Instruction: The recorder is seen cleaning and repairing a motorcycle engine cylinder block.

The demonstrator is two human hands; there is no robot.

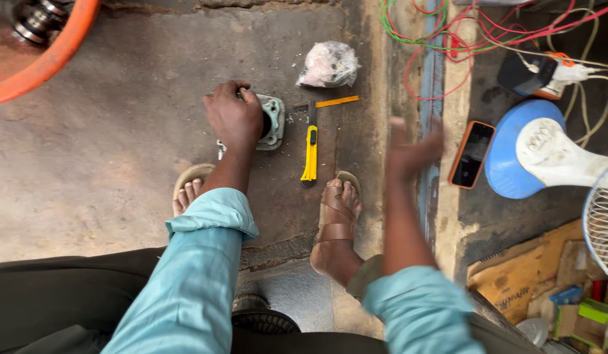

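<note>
My left hand (233, 117) rests on top of a grey metal engine cylinder block (272, 122) that sits on the concrete floor, fingers curled over its far edge. My right hand (412, 152) hangs in the air, blurred, fingers spread and holding nothing, above the floor near a phone (471, 155) with an orange case. A yellow utility knife (310, 152) lies on the floor between my two hands, just right of the block. A thin yellow strip (337, 101) lies beyond the knife.
A crumpled clear plastic bag (329, 64) lies past the block. An orange tub rim (51, 58) curves at top left. Red, green and white wires (461, 39), a blue-and-white fan base (533, 152) and cardboard (520, 275) crowd the right. My sandalled feet (336, 213) stand below.
</note>
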